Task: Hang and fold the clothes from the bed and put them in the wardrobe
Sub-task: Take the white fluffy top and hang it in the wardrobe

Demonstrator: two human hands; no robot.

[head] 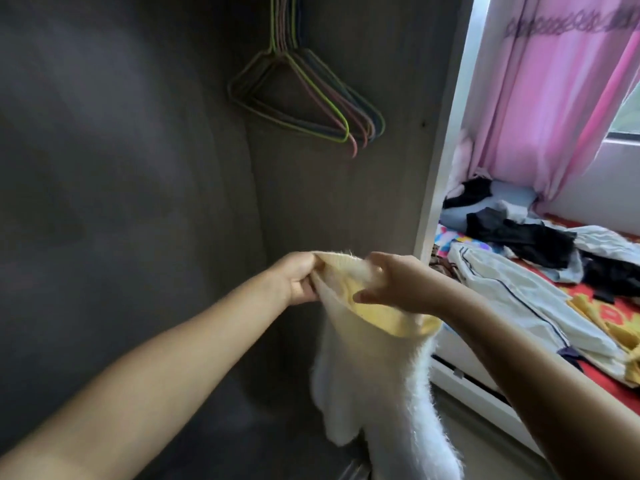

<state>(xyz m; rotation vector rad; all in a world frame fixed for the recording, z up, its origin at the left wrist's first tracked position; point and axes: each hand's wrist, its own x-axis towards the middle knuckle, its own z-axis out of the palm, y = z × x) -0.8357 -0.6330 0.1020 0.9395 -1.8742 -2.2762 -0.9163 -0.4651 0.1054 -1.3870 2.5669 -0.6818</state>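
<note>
Both arms outstretched — left hand (300, 279) and right hand (394, 284) grip the fluffy garment's (374, 375) opening.

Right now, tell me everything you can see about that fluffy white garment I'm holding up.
The fluffy white garment looks like soft, fuzzy knit with a pale yellow inner lining showing at its opening. It hangs limp in front of the open wardrobe, below the empty hangers. The left hand grips one side of the opening and the right hand holds the other, spreading it. Its lower end runs out of view.
</note>
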